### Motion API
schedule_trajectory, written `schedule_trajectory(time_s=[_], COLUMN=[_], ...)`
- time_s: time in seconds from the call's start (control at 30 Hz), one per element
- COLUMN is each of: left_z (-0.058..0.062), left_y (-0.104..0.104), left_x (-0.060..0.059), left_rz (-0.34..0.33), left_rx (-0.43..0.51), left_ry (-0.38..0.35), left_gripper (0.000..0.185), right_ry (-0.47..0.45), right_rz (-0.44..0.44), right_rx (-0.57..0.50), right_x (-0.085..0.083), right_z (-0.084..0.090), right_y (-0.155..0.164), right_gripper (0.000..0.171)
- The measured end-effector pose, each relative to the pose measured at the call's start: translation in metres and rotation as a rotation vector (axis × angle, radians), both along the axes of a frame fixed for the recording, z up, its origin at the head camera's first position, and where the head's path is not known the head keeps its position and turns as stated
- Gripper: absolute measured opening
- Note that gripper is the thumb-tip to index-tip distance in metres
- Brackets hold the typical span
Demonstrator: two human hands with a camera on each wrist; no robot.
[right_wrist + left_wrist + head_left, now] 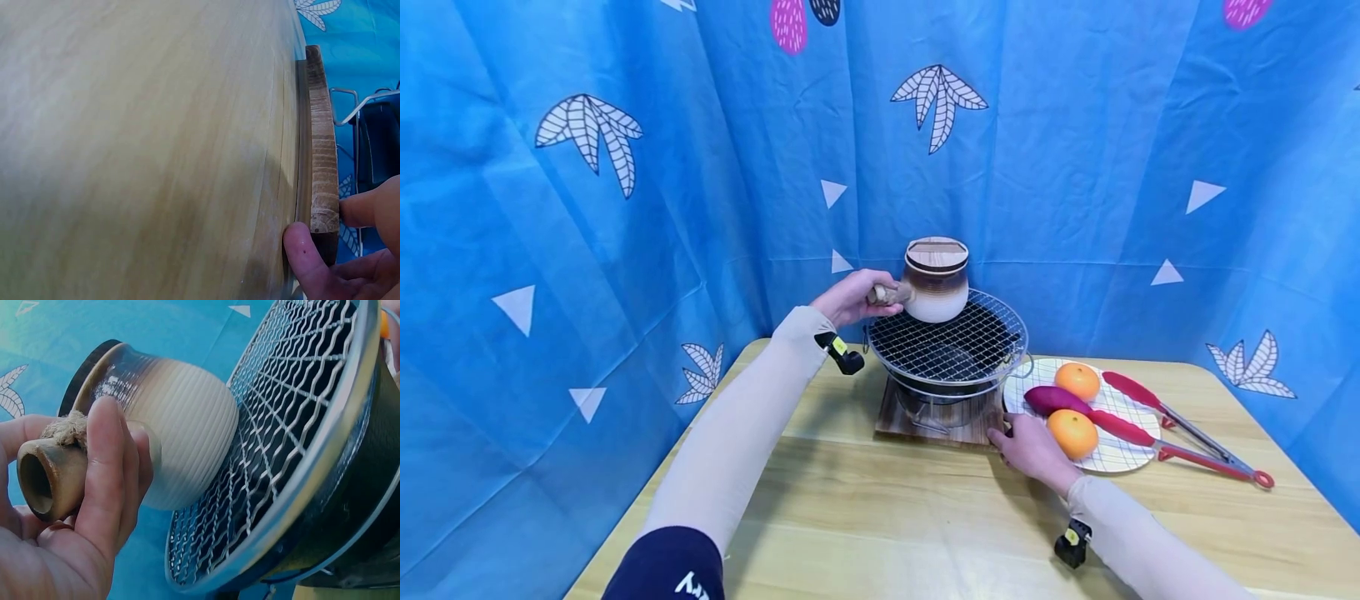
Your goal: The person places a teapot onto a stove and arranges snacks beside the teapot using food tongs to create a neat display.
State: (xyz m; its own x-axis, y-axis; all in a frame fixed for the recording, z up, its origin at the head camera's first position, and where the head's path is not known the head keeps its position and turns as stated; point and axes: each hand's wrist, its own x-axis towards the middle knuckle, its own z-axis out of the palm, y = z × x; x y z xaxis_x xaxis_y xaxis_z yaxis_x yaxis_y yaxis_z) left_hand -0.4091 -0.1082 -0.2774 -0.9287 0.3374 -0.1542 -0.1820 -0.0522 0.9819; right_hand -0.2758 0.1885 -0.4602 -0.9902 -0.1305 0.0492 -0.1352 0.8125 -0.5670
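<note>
My left hand [853,298] grips the short side handle [59,475] of a ceramic teapot [938,296], brown above and white below, with a wooden lid [937,248]. In the left wrist view the handle is hollow-ended and bound with twine, and the pot's base is right at the wire mesh [262,450]. That round mesh tops a dark tabletop grill [947,385] standing on a wooden board [895,421]. At the board's near right corner, my right hand [1037,450] pinches its edge [324,156] between thumb and fingers.
On the right a white checked plate [1120,458] bears two oranges [1072,434] and a purple eggplant-like piece [1056,400]. Red-tipped tongs [1202,425] lie across the plate onto the table [865,525]. A blue curtain [1060,167] hangs behind and at both sides.
</note>
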Motion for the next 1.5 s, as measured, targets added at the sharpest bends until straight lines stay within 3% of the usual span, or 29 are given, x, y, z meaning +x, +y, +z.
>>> schedule_trajectory(time_s=[0.57, 0.83, 1.03, 1.27, 1.5], left_z=[-0.001, 0.001, 0.006, 0.013, 0.017], left_y=[-0.005, -0.003, -0.004, -0.009, -0.018], left_x=[-0.003, 0.003, 0.008, 0.018, 0.029], left_rz=[-0.043, -0.047, -0.017, 0.039, 0.080], left_rx=[-0.031, -0.115, -0.173, -0.254, -0.312], left_ry=[-0.009, 0.006, 0.026, 0.101, 0.112], left_gripper=[0.018, 0.025, 0.031, 0.046, 0.046], right_ry=[0.028, 0.042, 0.018, 0.012, 0.012], right_rz=[0.013, 0.009, 0.006, 0.007, 0.009], right_rx=[0.022, 0.026, -0.006, 0.025, 0.027], right_x=[-0.001, -0.001, -0.001, -0.001, 0.000], right_z=[-0.001, 0.000, 0.000, 0.001, 0.002], right_y=[0.002, 0.003, 0.002, 0.002, 0.001], right_gripper=[0.043, 0.038, 0.039, 0.044, 0.041])
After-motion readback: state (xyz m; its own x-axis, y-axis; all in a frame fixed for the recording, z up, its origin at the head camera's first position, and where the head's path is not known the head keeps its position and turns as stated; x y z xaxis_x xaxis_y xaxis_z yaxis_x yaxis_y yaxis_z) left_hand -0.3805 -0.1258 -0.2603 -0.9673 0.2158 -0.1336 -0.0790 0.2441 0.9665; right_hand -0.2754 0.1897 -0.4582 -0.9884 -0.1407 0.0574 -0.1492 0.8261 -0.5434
